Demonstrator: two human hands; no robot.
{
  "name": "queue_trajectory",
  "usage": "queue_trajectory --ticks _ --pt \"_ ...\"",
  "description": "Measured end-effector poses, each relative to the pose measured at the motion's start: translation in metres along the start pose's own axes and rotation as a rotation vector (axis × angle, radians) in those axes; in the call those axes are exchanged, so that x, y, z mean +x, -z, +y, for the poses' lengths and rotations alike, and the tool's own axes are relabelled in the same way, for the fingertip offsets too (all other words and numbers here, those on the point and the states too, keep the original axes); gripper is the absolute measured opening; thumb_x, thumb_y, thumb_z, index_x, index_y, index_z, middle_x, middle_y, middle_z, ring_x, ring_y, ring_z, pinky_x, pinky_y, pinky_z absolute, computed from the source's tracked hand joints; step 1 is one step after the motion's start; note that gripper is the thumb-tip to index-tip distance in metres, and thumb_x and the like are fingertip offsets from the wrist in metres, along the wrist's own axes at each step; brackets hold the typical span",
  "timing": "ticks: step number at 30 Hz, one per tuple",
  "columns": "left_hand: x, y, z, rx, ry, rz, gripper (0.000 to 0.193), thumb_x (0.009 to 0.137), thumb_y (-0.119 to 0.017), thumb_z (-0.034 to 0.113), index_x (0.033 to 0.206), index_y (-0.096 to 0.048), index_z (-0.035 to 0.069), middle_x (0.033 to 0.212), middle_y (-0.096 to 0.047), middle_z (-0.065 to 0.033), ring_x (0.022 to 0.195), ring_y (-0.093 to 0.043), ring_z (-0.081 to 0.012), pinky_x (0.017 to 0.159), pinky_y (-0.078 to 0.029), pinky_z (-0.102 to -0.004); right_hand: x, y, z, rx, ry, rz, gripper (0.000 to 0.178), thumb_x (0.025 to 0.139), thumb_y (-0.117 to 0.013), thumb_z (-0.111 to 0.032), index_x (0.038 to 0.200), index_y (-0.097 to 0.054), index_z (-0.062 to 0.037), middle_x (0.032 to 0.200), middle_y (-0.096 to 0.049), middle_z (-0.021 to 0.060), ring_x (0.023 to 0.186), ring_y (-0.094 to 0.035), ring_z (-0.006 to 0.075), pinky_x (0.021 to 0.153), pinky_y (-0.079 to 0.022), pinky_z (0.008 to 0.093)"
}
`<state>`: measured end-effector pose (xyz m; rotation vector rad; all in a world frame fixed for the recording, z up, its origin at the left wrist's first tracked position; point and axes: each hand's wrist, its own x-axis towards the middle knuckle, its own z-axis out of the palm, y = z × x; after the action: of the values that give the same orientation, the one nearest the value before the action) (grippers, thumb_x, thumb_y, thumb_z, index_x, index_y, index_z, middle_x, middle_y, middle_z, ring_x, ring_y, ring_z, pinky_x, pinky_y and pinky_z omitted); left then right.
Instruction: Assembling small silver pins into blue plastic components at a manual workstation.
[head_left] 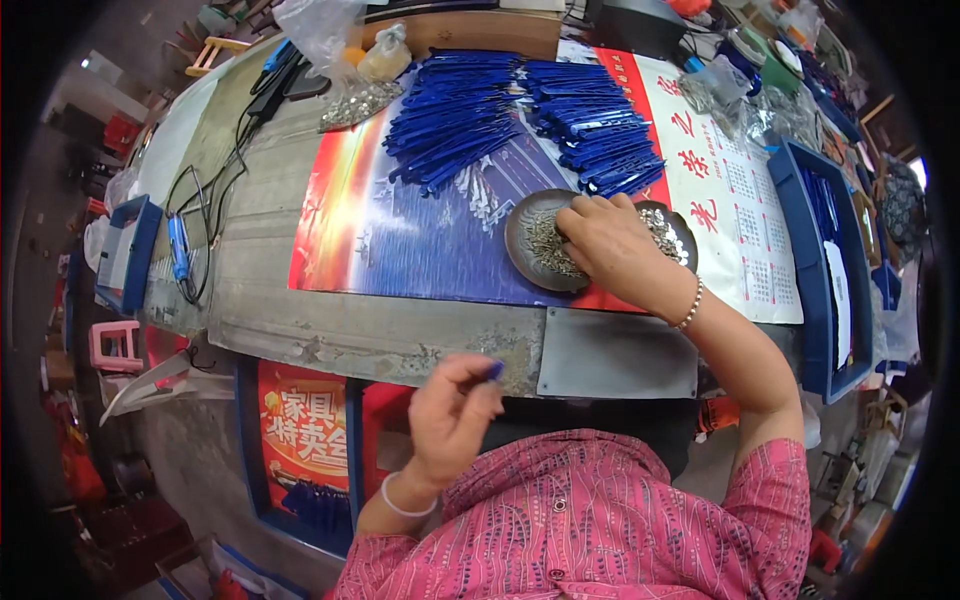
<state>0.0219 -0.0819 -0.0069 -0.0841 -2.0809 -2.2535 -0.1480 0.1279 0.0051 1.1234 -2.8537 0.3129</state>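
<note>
My left hand (448, 418) is raised in front of the table's near edge. Its thumb and index finger pinch a small dark-blue piece (495, 370), most of which is hidden. My right hand (608, 240) reaches into a dark round dish (520, 262) of small silvery metal pins (545, 240). Its fingers are bent down among the pins, and whatever they grip is out of sight. Under that same hand, on its right, a second dark dish holds shiny little discs (662, 235). Beyond the dishes lie two heaps of long thin blue strips, a left heap (450, 120) and a right heap (595, 125).
A printed calendar poster (400, 250) covers part of the worn table (265, 240). Blue trays stand at the right (820, 270) and left (130, 255). Bags of small parts (360, 100) and a cable (215, 185) lie at the far left. Below the table edge sits a drawer-like blue tray (250, 450).
</note>
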Motion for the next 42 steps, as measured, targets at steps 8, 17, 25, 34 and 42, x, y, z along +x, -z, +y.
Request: queue_trajectory --ticks 8,17,25,34,42 --pt "-0.009 -0.012 -0.009 -0.119 0.106 -0.125 0.014 0.089 -0.053 -0.003 0.103 -0.054 -0.005 0.085 -0.058 -0.0062 0.066 -0.054 -0.0067 0.058 -0.044 -0.0188 0.006 -0.009 0.000 0.038 -0.011 0.043 0.011 0.079 -0.060 -0.009 0.084 -0.050 -0.0055 0.080 -0.054 0.0119 0.076 -0.054 0.0304 0.070 -0.037 0.0386" --pt "-0.007 -0.017 -0.013 -0.132 0.081 -0.132 0.016 0.088 -0.054 -0.003 0.103 -0.053 -0.005 0.088 -0.056 -0.0064 0.066 -0.054 -0.0076 0.058 -0.044 -0.0196 0.010 -0.009 0.004 0.064 -0.029 -0.038 0.012 0.080 -0.057 -0.011 0.084 -0.049 -0.0039 0.081 -0.055 0.0131 0.077 -0.055 0.0314 0.070 -0.038 0.0414" --pt "-0.007 -0.020 -0.011 -0.122 0.122 -0.090 0.017 0.088 -0.054 -0.003 0.104 -0.053 -0.005 0.087 -0.056 -0.0062 0.065 -0.054 -0.0078 0.057 -0.044 -0.0195 0.015 -0.018 0.002 0.029 -0.014 0.006 0.011 0.080 -0.056 -0.011 0.085 -0.049 -0.0034 0.082 -0.056 0.0136 0.078 -0.056 0.0328 0.070 -0.040 0.0416" --pt "-0.001 -0.020 -0.010 -0.124 0.133 -0.069 0.016 0.089 -0.055 0.000 0.105 -0.054 -0.004 0.084 -0.055 -0.0027 0.065 -0.051 -0.0047 0.056 -0.042 -0.0176 0.012 0.001 0.009 0.499 -0.153 0.125 0.011 0.078 -0.056 -0.006 0.084 -0.051 0.0025 0.074 -0.056 0.0204 0.069 -0.057 0.0362 0.061 -0.045 0.0399" --pt "0.000 -0.024 -0.012 -0.118 0.153 -0.119 0.016 0.090 -0.053 -0.002 0.105 -0.052 -0.005 0.086 -0.057 -0.0047 0.066 -0.053 -0.0059 0.058 -0.044 -0.0184 0.010 0.002 0.019 0.763 -0.306 0.073 0.011 0.076 -0.060 -0.002 0.083 -0.052 0.0012 0.068 -0.052 0.0030 0.065 -0.049 0.0076 0.057 -0.041 0.0245"
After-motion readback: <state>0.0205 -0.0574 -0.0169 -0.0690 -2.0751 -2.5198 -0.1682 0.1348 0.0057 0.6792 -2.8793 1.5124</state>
